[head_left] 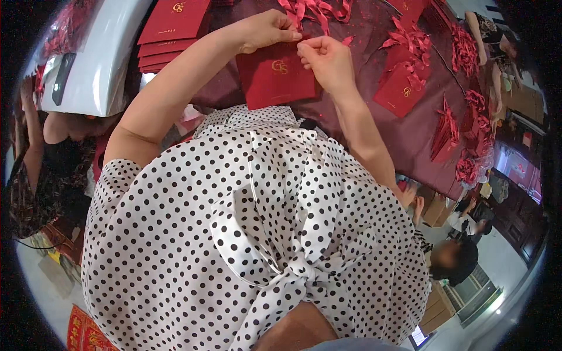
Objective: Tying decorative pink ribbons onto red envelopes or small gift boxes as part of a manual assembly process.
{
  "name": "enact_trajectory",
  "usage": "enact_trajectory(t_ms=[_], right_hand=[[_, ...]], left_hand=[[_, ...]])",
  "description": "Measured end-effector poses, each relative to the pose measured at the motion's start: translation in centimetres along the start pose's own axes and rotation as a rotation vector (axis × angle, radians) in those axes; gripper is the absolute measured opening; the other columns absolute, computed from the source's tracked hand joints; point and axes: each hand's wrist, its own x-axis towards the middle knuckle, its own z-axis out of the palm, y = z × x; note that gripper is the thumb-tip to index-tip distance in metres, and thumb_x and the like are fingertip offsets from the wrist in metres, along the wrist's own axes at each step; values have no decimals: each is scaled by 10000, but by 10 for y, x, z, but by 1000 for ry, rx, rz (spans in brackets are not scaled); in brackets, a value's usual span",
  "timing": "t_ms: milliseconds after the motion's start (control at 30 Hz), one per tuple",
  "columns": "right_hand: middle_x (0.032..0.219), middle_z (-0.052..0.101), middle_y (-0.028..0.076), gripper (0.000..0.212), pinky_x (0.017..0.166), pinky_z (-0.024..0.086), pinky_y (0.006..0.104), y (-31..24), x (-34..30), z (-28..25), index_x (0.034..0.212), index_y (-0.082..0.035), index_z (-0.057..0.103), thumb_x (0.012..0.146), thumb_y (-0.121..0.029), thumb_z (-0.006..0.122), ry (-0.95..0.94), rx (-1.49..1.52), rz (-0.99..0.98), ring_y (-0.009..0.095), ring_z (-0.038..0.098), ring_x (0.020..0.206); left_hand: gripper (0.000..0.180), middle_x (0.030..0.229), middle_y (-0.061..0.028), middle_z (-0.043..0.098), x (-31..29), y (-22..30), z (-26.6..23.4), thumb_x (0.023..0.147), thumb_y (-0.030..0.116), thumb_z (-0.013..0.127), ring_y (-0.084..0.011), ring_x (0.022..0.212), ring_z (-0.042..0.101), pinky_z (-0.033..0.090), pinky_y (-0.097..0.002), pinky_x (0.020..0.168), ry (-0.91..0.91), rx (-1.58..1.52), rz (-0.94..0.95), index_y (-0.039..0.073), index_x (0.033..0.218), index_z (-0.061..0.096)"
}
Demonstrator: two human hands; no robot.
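Observation:
A dark red paper gift bag [275, 85] with a gold emblem lies at the near edge of the table, in front of my body. My left hand [266, 32] is closed at its top edge, thumb and fingers pinched on the bag. Just right of it, my right hand [329, 61] is also pinched shut by the bag's upper right corner; whatever is between its fingertips is too small to make out. Loose red ribbons [316, 10] lie just beyond my fingers.
Stacked red bags [170, 35] stand to the left, beside a white surface [96, 58]. Right of me, more ribboned bags [401, 90] and red ribbon bundles [465, 50] lie on the dark red tablecloth [366, 120]. Other people sit on both sides.

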Motion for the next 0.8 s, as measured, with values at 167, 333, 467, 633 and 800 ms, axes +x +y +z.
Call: enact_trajectory(t_ms=[167,333,467,633,800], right_hand=[[705,602,153,117,596,491,365,3,-7,17,766,9,583,784,-106,584,263,-387,-465,310,606,646],[724,615,156,208,611,480,379,7,4,2,917,-9,522,763,-98,631,59,-319,-422,305,617,693],[709,645,77,307,582,485,274,-14,-4,-12,1031,-75,567,752,-130,681,-68,-167,-226,137,618,630],[670,623,52,239,581,469,259,-18,-2,-23,959,-91,609,738,-136,690,-198,-139,-278,118,594,608],[639,600,92,274,535,445,324,-22,-4,-38,898,-67,522,747,-227,686,-322,-354,-271,217,604,584]], left_hand=[[231,596,26,438,4,-10,6,847,177,592,-76,580,381,342,-287,514,136,248,24,-14,719,566],[235,829,-4,582,-1,-2,-5,887,202,548,-90,780,494,419,-240,717,50,41,-157,-26,901,599],[100,800,5,573,-9,12,0,870,103,520,-83,753,511,408,-221,695,8,-76,-90,26,858,582],[154,895,27,577,-8,30,-14,848,65,518,-54,844,493,397,-211,763,-354,102,-228,4,975,580],[178,787,-201,610,-3,34,5,776,114,536,-227,705,592,454,-346,648,-302,641,98,-23,874,593]])
